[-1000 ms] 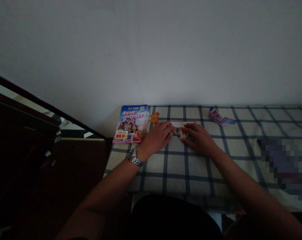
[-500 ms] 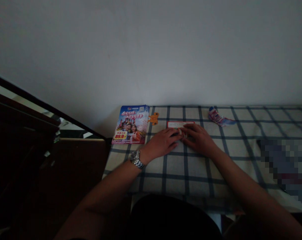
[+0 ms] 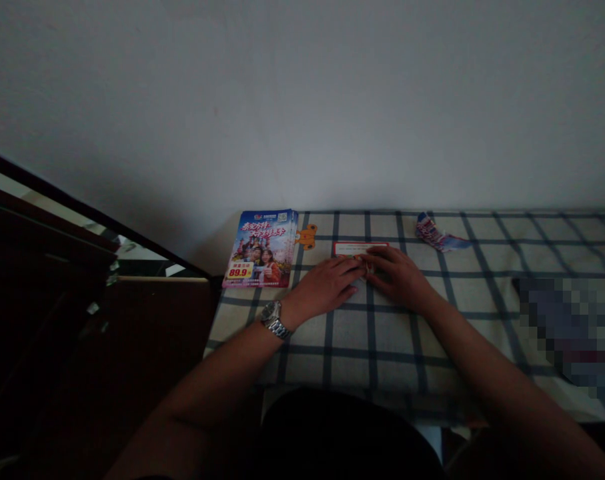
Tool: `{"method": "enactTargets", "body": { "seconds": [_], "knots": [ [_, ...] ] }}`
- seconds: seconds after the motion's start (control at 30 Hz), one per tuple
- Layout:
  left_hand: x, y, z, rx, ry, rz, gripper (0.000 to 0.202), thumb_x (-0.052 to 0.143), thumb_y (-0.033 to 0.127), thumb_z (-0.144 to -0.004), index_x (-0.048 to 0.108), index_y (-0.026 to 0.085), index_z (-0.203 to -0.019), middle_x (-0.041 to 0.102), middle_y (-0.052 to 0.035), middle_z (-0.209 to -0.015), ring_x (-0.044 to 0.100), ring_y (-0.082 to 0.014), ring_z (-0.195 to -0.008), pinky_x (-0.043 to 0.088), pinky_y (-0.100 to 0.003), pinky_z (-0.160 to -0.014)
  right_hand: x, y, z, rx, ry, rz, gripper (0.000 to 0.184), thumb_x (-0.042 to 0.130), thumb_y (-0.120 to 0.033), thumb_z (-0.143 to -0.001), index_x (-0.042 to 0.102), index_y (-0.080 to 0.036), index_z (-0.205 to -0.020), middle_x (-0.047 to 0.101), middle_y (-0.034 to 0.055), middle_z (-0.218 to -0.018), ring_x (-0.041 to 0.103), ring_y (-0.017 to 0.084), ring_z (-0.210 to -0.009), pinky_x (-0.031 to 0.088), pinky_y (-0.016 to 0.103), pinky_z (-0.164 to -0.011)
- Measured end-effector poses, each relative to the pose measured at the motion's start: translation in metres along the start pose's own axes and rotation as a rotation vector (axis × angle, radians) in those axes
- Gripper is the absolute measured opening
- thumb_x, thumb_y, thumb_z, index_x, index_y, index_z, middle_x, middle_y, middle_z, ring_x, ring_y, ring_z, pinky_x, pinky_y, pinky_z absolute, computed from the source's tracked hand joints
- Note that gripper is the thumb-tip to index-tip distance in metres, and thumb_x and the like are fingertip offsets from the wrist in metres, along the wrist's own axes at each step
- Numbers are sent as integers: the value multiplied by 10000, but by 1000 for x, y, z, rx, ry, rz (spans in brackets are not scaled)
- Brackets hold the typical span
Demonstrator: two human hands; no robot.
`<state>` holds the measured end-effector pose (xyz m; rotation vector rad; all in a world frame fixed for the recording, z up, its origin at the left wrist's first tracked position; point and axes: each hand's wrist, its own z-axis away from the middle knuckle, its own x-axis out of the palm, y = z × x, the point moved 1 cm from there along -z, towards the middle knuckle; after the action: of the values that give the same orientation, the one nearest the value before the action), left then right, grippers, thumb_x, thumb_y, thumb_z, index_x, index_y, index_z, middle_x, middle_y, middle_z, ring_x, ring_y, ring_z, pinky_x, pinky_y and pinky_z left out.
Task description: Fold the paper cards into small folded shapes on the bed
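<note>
A paper flyer point(image 3: 361, 247) with a red border and a white printed panel lies flat on the checked cloth, its near part largely hidden under my fingers. My left hand point(image 3: 329, 283), with a metal watch on the wrist, presses bent fingers on the flyer's near edge. From the other side my right hand point(image 3: 397, 277) pinches the same edge, thumb and fingertips close together. The fingertips of both hands nearly meet there, over a small raised or folded bit of the paper. How that bit is folded is too dark to make out.
A stack of blue and pink flyers point(image 3: 259, 250) stands at the left beside an orange bear-shaped piece point(image 3: 306, 237). A crumpled, pleated flyer point(image 3: 437, 235) lies at the back right. A blurred dark object point(image 3: 567, 333) lies on the right. Behind is a wall point(image 3: 302, 107).
Both hands keep almost the same place while the fingers shift slightly on the flyer's near edge. A little more coloured print shows beside the left fingertips.
</note>
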<state>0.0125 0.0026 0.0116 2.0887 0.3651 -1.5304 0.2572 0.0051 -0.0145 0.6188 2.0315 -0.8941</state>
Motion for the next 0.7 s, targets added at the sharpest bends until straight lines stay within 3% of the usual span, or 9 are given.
{"method": "enactTargets", "body": {
  "seconds": [0.27, 0.43, 0.7],
  "knots": [
    [0, 0, 0, -25, 14, -23, 453, 549, 319, -1060, 494, 225, -1499, 514, -91, -1548, 474, -264, -1447, 422, -456, -1217, -2, -3, -2, 18, 15, -68, 319, 672, -301, -958, 649, -242, -1270, 665, 130, -1355, 641, 307, -1261, 543, 518, -1076],
    [1, 1, 0, -12, 3, -24, 474, 565, 331, -1056, 490, 219, -1511, 511, -73, -1573, 442, -263, -1474, 391, -459, -1238, -2, -2, -3, -19, 43, -48, 257, 695, -275, -936, 653, -248, -1188, 672, 119, -1338, 609, 313, -1302, 502, 550, -1123],
    [3, -2, 1, 8, 14, -14, 426, 564, 343, -1060, 542, 214, -1466, 547, -63, -1551, 471, -247, -1449, 377, -451, -1253, -7, -10, -2, 19, 65, 65, 85, 710, -266, -916, 672, -248, -990, 628, 127, -1306, 606, 333, -1212, 539, 540, -1027]
  ]
}}
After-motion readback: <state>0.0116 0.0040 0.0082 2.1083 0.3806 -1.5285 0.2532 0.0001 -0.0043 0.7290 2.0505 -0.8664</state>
